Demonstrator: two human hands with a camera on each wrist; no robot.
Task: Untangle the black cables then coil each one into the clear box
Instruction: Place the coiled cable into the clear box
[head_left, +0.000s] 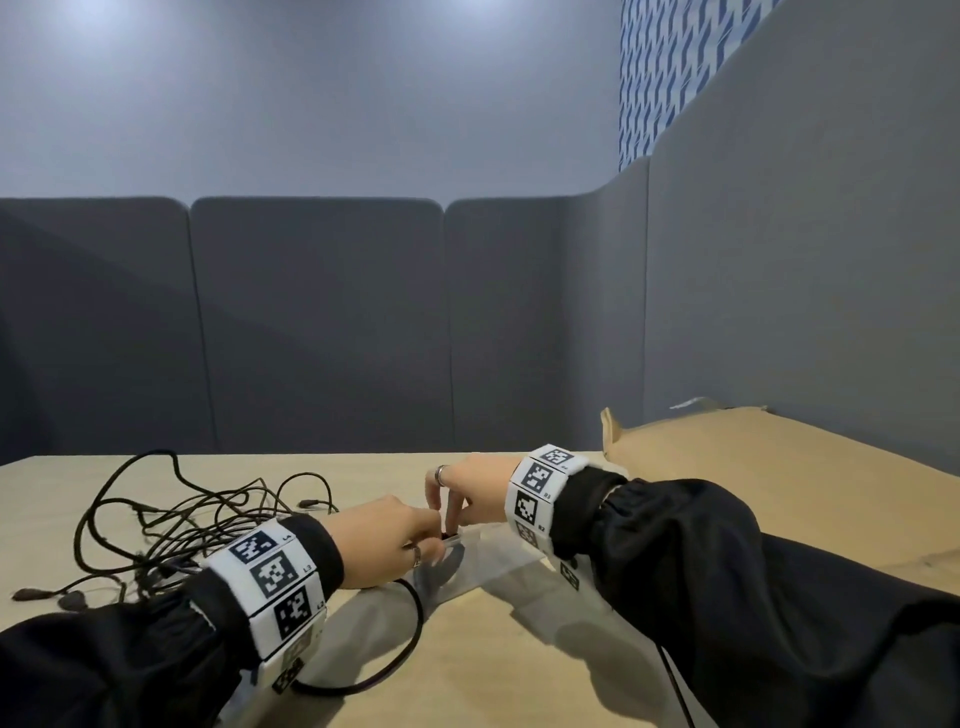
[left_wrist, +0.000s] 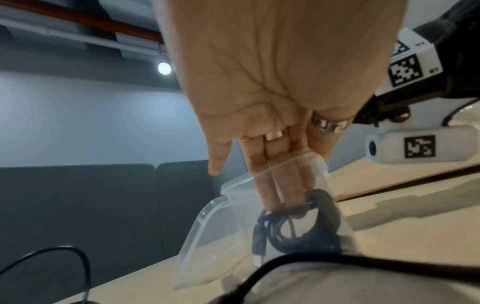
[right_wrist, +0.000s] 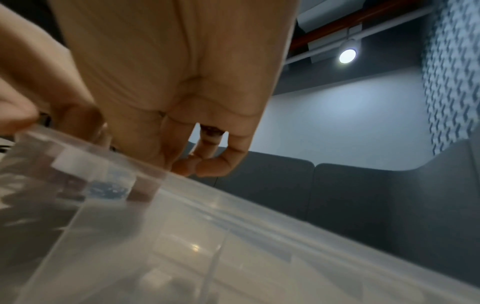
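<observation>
Left hand (left_wrist: 275, 86) grip reaches into clear box (left_wrist: 207, 236), fingertips touching coiled cable (left_wrist: 306, 232)

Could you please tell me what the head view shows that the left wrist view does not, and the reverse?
Only the head view shows the tangled pile of thin black cables on the pale wooden table and the brown cardboard sheet.

Only the left wrist view shows the coiled black cable inside the clear plastic box, with the left hand's fingers reaching down onto it.

Both show the left hand, the box and grey partition panels.
</observation>
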